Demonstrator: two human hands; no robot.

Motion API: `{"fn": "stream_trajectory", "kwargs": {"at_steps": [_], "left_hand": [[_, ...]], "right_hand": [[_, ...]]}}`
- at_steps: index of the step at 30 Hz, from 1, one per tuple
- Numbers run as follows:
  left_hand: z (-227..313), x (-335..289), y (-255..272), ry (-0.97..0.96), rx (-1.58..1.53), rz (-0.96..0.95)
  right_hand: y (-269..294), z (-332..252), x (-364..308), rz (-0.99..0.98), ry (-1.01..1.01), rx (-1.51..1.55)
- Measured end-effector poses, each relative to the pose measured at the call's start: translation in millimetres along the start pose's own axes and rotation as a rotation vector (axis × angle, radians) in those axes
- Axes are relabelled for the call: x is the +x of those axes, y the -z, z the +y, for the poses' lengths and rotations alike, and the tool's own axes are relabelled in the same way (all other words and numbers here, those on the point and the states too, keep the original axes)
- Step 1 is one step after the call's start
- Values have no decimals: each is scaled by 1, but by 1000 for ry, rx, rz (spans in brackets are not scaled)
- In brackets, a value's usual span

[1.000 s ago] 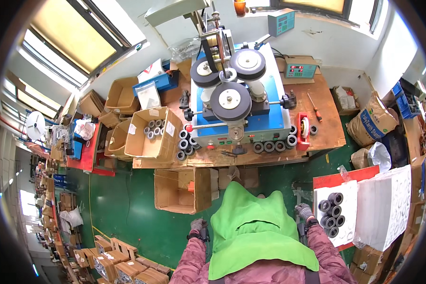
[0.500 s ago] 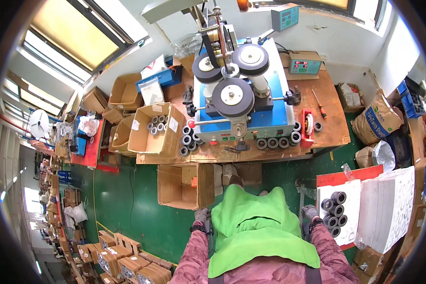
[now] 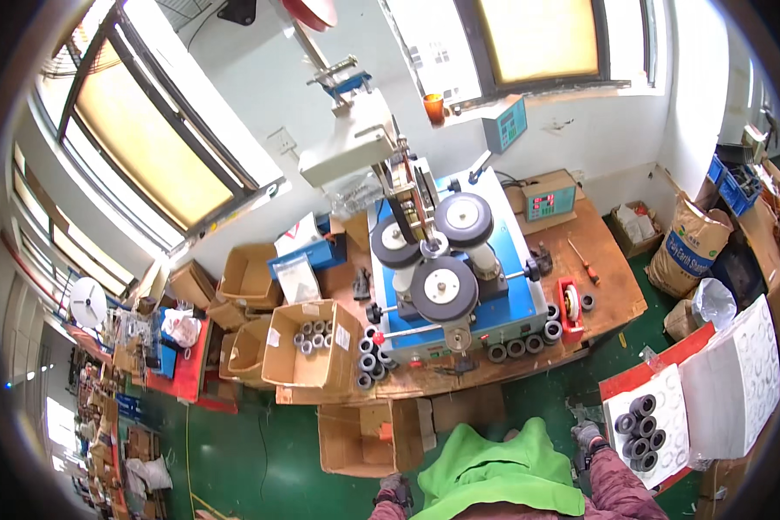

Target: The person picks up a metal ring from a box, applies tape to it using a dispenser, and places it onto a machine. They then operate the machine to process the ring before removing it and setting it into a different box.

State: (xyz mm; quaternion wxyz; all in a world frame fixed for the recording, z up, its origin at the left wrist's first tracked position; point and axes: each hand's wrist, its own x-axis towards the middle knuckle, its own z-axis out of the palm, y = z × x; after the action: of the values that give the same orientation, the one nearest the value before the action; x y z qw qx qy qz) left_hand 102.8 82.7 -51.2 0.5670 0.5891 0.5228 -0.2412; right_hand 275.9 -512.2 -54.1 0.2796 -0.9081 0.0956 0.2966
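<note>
My left hand (image 3: 394,487), in a grey glove, is low in the picture beside the open carton on the floor (image 3: 334,444). Its fingers look curled, but what they hold, if anything, is hidden. To the right of my green apron (image 3: 494,472), my right hand (image 3: 588,434) is gloved too, with fingers bent in near a grey metal part. Nearest to it is a white board (image 3: 674,414) bearing several dark grey rings (image 3: 640,429). Ahead on the bench stands a blue machine (image 3: 516,317) with three black wheels (image 3: 445,290).
More rings (image 3: 516,348) line the wooden bench's (image 3: 611,286) front edge. Left of the machine, a carton (image 3: 308,371) holds several rings. A red fixture (image 3: 568,310) and a screwdriver (image 3: 583,260) lie at right. A stack of white sheets (image 3: 728,390) leans beside the board.
The view has tilted up and shifted left, so the bench, machine and cartons appear lower and farther right. Both hands stay at my sides, now nearer the lower edge.
</note>
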Motion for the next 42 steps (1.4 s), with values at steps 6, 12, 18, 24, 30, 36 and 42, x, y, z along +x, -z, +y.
{"fn": "stream_trajectory", "kwargs": {"at_steps": [6, 12, 18, 24, 30, 36, 42], "left_hand": [[53, 27, 9, -178, 234, -19], [93, 64, 23, -361, 4, -145], [102, 114, 60, -732, 998, -220], [155, 86, 23, -107, -286, -137], [200, 64, -29, -156, -284, -271], [228, 78, -136, -482, 79, -161], [269, 80, -223, -747, 704, 4]], "right_hand": [[-51, 19, 43, 14, 159, -169], [-34, -55, 8, 50, 308, -462], [-15, -93, -1, 260, 104, 46], [-2, -101, 8, 193, -113, 292], [18, -113, 29, 110, -31, 246], [109, -164, 22, 62, 17, 211], [176, -141, 55, 188, 217, 68]]}}
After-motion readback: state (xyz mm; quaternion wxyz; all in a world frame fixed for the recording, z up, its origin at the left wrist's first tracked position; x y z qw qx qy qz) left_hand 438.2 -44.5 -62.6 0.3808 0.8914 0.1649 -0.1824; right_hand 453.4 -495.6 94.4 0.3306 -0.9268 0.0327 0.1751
